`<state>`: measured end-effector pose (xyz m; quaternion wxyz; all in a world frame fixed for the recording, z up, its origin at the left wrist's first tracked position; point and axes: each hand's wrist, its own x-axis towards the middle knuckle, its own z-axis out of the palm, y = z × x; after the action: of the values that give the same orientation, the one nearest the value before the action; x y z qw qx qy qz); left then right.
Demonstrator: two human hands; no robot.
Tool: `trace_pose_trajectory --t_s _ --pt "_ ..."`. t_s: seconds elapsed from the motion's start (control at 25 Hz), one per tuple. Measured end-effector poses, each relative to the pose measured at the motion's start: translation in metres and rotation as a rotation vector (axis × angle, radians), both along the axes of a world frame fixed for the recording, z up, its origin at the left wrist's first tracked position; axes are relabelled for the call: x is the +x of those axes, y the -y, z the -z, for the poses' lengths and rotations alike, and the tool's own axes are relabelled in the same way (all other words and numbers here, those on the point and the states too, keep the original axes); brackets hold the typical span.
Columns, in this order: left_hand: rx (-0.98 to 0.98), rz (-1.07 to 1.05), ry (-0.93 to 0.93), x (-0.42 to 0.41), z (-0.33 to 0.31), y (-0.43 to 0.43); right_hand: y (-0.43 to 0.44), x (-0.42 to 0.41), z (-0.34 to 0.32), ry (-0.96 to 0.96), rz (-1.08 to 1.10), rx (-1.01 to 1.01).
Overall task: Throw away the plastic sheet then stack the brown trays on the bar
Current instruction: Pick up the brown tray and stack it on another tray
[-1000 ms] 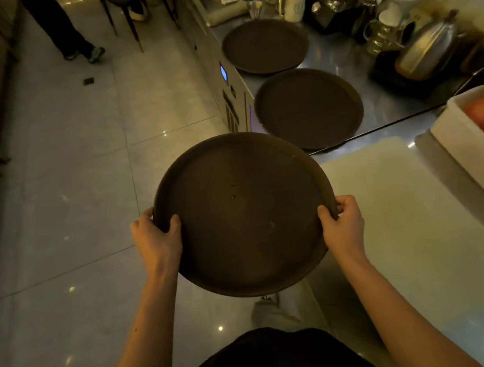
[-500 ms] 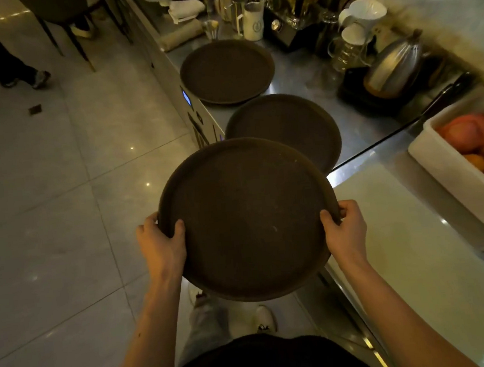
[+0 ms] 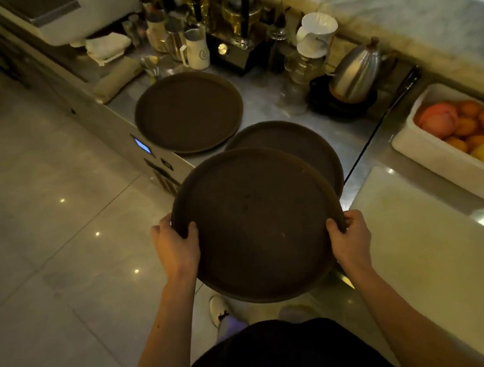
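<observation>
It's a dim bar, with a steel counter point(image 3: 260, 105) running ahead of the hands and pale floor tiles off to their left. The left hand point(image 3: 176, 247) and the right hand point(image 3: 349, 237) are each clamped on opposite edges of a round brown tray point(image 3: 256, 226), thumbs over the rim, fingers hidden beneath. The tray is in the air between them, face up and roughly level, its far edge overlapping a second brown tray point(image 3: 298, 140) lying on the counter just beyond. A third brown tray point(image 3: 189, 112) lies farther ahead and slightly left. I see no plastic sheet, so this looks like the stacking step. Next, I'd say, the held tray needs carrying forward, centring over the second and lowering flat. Being round, it has no long axis to line up.
</observation>
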<state>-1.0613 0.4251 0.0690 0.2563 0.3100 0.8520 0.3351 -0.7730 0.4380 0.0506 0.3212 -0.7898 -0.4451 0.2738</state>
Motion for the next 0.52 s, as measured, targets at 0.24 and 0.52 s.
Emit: trace_pose_trajectory --t_s 0.24,0.52 --pt "-0.048 0.146 0.038 -0.019 0.018 -0.043 -0.007 -0.016 0.004 0.026 0.116 -0.035" --pt "-0.088 0.292 -0.007 -0.001 0.030 -0.096 -0.042 0.000 0.024 0.072 0.143 -0.054"
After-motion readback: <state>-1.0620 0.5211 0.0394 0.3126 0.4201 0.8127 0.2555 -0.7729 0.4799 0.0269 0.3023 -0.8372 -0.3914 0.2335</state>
